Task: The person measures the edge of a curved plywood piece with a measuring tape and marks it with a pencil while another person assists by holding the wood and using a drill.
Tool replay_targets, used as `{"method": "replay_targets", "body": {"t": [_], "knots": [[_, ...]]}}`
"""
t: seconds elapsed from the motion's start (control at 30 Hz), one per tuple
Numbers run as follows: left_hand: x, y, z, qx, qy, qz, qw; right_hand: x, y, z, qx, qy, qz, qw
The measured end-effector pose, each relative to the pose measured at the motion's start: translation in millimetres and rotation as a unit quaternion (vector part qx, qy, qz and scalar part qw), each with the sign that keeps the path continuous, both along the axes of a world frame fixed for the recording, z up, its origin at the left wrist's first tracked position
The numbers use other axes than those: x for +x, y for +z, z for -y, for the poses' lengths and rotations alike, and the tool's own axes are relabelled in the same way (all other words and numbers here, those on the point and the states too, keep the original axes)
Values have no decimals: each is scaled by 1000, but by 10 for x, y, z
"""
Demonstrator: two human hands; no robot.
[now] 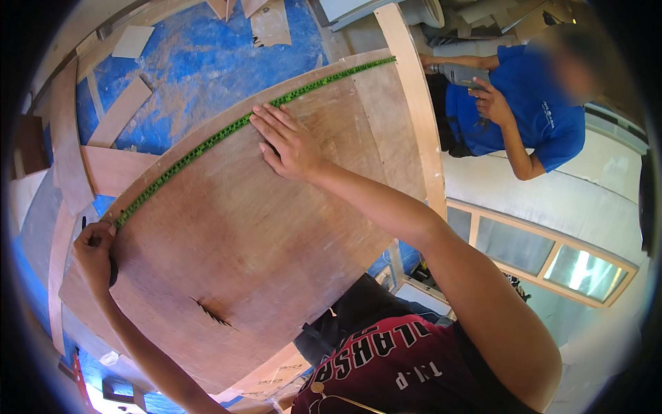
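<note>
A green measuring tape [207, 143] stretches along the far edge of a large brown plywood sheet [255, 221], from the left side up to a pale wooden strip on the right. At the tape's left end, my left hand [95, 252] is closed around it; a dark shape under the palm is mostly hidden. My right hand [289, 145] lies flat on the plywood, fingers stretched out, with the fingertips touching the tape near its middle. A dark, feather-shaped mark [210, 312] shows on the sheet's near part.
The pale wooden strip [417, 110] borders the sheet's right end. Beyond it, a person in a blue shirt [514, 103] holds a grey power tool [460, 74]. Plywood offcuts [121, 114] lie on a dusty blue surface [200, 62]. A wood-framed panel [545, 252] stands at right.
</note>
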State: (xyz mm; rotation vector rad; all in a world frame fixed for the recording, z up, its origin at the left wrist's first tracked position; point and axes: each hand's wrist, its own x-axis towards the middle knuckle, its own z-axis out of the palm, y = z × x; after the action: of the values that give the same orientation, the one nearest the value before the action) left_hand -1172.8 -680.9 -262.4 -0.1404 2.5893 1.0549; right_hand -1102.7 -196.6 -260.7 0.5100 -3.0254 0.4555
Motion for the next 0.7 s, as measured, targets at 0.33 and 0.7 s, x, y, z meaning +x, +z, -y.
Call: {"method": "replay_targets", "body": {"t": [0.33,0.7], "knots": [[-19,106,-26,8,-1,-10,1000,-18,-34,28,-10,-5,-6,1000],[1,54,-44,10,1,-17,1000,-1,-42,-6,-2,-3,0,1000]]}}
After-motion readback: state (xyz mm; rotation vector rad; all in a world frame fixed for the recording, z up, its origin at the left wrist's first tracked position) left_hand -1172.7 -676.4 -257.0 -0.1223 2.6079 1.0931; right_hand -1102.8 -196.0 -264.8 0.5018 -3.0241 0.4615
